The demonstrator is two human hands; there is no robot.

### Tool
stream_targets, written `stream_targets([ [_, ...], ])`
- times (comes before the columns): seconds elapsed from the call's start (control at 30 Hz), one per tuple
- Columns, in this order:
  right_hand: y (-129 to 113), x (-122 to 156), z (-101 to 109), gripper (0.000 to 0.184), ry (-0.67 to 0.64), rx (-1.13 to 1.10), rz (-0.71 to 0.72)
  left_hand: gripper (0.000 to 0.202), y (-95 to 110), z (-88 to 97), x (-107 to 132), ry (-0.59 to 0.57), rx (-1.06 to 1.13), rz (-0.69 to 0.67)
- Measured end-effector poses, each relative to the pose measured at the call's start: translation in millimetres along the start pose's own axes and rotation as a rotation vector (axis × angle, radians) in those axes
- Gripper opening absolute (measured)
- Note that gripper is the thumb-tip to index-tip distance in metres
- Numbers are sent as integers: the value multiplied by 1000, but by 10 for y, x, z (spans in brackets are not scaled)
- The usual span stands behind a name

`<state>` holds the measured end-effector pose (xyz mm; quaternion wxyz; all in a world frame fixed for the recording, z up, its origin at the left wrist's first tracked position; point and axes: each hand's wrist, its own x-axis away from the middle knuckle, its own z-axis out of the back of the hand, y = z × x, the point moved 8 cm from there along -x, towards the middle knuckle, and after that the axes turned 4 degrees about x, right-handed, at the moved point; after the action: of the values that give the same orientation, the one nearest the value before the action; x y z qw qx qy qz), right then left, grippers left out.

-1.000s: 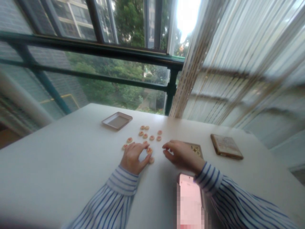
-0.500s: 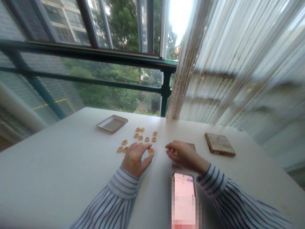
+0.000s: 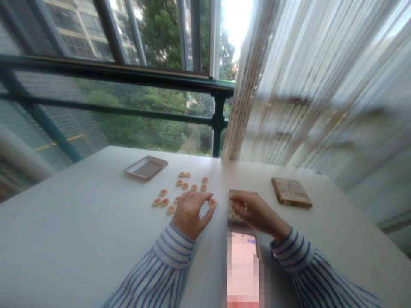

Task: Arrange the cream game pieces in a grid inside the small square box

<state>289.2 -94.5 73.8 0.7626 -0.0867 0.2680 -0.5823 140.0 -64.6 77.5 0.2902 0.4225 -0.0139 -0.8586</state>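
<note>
Between the thumb and forefinger of my left hand (image 3: 192,214) is a round xiangqi piece (image 3: 212,203) with a red mark on its face. More pale discs with red marks, such as this loose piece (image 3: 185,186), lie on the white table beyond and left of that hand. My right hand (image 3: 253,209) is over a small shallow tray (image 3: 231,220) that has pieces in it. Its fingers are drawn together at the tray's left side; whether they hold a piece is hidden. The hand covers much of the tray.
A phone (image 3: 244,265) with a lit, partly pixelated screen lies just below the tray. At the far left is a shallow rectangular tray (image 3: 128,172). A flat brown box (image 3: 291,192) lies on the right. Behind the table stand a green railing (image 3: 218,124) and a string curtain (image 3: 247,85).
My left hand has moved right with its piece, uncovering more loose pieces. My right hand has moved slightly right, from beside the tray to over it. The view has shifted slightly.
</note>
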Motion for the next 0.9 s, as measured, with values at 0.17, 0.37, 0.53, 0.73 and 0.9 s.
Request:
stream_targets([
  [0.17, 34, 40, 87, 15, 25, 0, -9, 24, 61, -38, -50, -8, 19, 3],
  [0.37, 137, 99, 164, 17, 90, -9, -48, 24, 129, -110, -92, -19, 49, -8],
  [0.53, 232, 149, 216, 18, 149, -56, -80, 25, 201, -164, -134, -39, 81, -21],
  [0.73, 341, 219, 264, 18, 227, -116, -110, 26, 251, -228, -173, -43, 103, -23],
  [0.9, 420, 274, 252, 18, 254, -145, -139, 27, 292, -308, -199, -76, 106, -22],
])
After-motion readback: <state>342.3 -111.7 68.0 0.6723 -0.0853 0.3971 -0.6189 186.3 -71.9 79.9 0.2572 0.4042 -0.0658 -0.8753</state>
